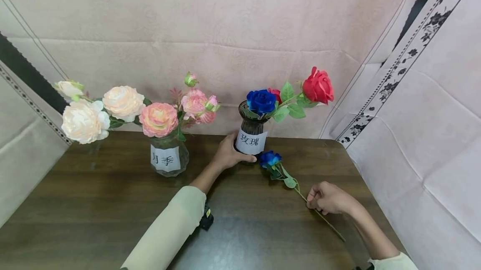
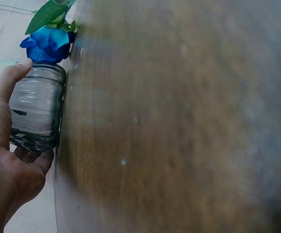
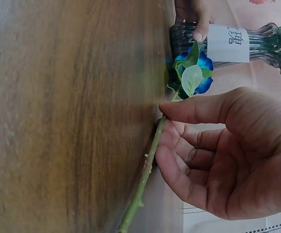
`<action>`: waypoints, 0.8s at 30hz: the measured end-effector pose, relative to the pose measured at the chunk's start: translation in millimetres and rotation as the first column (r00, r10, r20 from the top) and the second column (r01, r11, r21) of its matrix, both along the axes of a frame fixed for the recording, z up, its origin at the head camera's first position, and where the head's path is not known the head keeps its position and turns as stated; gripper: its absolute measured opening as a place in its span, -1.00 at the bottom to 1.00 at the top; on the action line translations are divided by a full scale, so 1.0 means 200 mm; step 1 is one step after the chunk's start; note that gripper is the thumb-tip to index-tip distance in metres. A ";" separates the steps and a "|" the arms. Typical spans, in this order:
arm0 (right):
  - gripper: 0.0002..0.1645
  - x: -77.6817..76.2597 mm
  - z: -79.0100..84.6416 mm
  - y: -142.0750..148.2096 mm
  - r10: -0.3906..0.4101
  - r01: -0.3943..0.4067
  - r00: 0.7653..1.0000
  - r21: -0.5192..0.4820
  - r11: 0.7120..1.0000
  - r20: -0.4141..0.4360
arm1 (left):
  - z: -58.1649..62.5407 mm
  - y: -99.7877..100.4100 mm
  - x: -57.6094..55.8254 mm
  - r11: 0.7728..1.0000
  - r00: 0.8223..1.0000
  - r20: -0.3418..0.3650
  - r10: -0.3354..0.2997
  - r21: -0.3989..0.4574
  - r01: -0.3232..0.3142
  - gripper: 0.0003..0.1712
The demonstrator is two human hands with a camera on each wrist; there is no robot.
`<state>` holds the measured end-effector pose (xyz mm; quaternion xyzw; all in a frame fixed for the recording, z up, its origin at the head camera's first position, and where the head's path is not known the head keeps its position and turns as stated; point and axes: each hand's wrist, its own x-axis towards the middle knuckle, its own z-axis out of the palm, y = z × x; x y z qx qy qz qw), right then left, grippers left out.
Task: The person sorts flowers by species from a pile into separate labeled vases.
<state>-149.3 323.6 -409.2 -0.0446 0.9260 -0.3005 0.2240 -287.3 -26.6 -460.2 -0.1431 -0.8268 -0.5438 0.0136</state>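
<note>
My left hand (image 1: 228,154) holds the lower part of a dark ribbed glass vase (image 1: 252,126), its thumb across the front. A white label with Chinese characters (image 1: 251,141) is on the vase. It holds a blue rose (image 1: 261,102) and red roses (image 1: 318,86), one partly hidden. To the right, my right hand (image 1: 330,198) pinches the green stem of another blue rose (image 1: 270,158). That rose lies low over the table, its bloom close to the vase base and its stem end pointing toward me. Small thorns show on the stem (image 3: 147,165) in the right wrist view.
A clear glass vase (image 1: 182,159) with its own label stands to the left on the brown wooden table (image 1: 112,211). Cream flowers (image 1: 85,121) and pink flowers (image 1: 158,119) spread from it. Pale cloth (image 1: 210,19) hangs behind the table and at both sides.
</note>
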 end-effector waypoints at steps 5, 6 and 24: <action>-0.95 0.00 0.00 0.01 -0.006 0.007 1.000 -0.011 1.000 0.009 | -0.01 0.00 -0.01 1.000 1.000 -0.029 -0.006 -0.006 0.006 0.29; -0.95 0.00 0.00 0.01 -0.006 0.006 1.000 -0.015 1.000 0.010 | -0.02 0.00 -0.01 1.000 1.000 -0.031 -0.004 -0.006 0.004 0.29; -0.74 -0.02 -0.01 0.07 -0.032 0.045 0.997 -0.215 0.976 0.065 | 0.00 0.00 -0.01 1.000 1.000 0.000 0.003 -0.018 -0.003 0.26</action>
